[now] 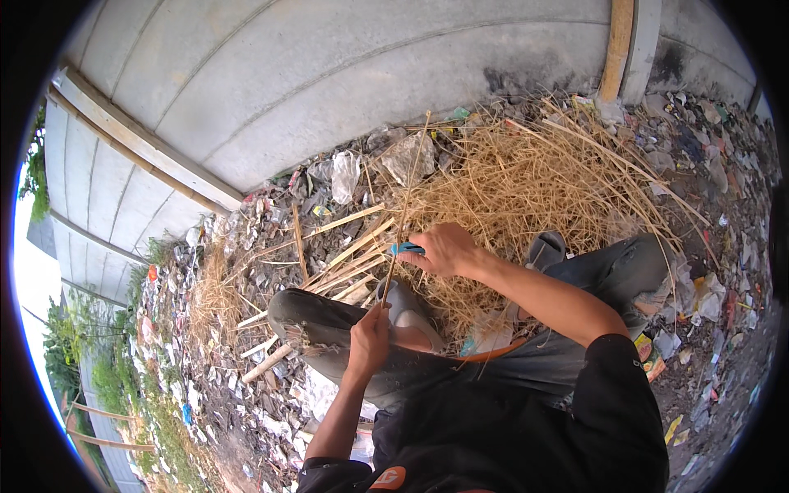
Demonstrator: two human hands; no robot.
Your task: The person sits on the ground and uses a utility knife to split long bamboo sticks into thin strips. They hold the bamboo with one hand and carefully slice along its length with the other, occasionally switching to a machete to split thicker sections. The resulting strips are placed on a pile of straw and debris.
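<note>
Brown stick [409, 193], staggered hands [449, 250]

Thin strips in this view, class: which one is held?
The long brown strip pinched in the left hand and meeting the blue tool in the right hand; the other strips lie unheld.
</note>
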